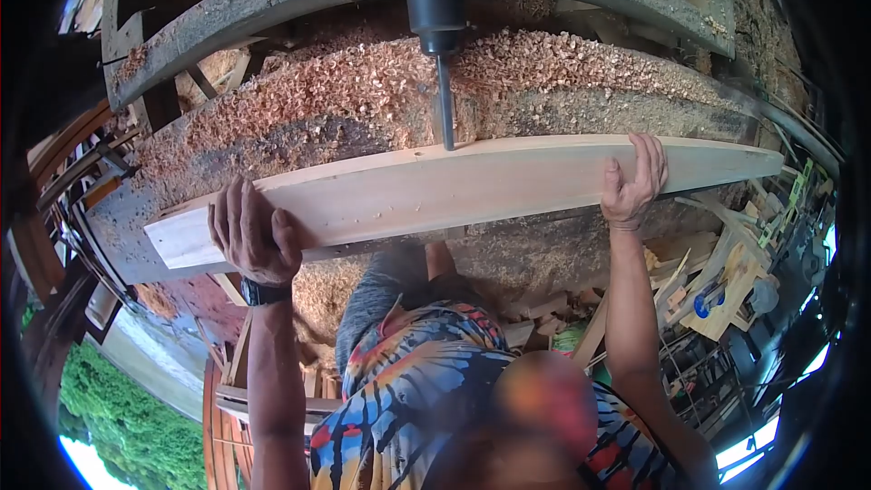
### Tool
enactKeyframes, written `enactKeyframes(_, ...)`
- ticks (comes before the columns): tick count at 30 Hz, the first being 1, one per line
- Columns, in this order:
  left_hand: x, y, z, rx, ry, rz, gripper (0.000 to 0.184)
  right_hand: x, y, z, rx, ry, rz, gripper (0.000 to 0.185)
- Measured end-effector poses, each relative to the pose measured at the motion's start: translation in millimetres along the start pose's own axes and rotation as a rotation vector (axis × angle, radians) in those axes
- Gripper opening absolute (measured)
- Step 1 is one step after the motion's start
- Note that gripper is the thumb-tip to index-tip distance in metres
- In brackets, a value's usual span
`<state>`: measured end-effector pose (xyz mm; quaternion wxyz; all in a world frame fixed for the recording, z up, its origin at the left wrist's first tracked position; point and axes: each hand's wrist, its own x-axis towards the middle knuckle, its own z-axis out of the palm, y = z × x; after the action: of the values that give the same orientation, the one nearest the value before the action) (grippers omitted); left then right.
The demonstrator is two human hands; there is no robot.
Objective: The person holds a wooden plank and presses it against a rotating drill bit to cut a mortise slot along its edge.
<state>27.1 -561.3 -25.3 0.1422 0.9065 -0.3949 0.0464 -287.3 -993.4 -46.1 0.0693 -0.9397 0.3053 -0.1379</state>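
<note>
From my remote view, I have the left fingers [247,218] closed over the board [463,184], the right fingers [644,159] gripping it too; the bit [444,100] stands between them, shavings [544,62] beyond.

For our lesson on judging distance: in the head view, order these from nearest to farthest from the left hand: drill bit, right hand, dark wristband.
From the left hand, on the wooden board:
1. Dark wristband: just below the hand.
2. Drill bit: up and to the right.
3. Right hand: well to the right along the board.
</note>
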Motion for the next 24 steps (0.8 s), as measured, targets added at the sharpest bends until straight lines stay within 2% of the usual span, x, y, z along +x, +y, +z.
enactKeyframes(24, 4.2, -0.3, 0.2, 0.005, -0.004, -0.012, 0.049, -1.5, 2.8, 3.7, -0.020, -0.020, 0.015, 0.061)
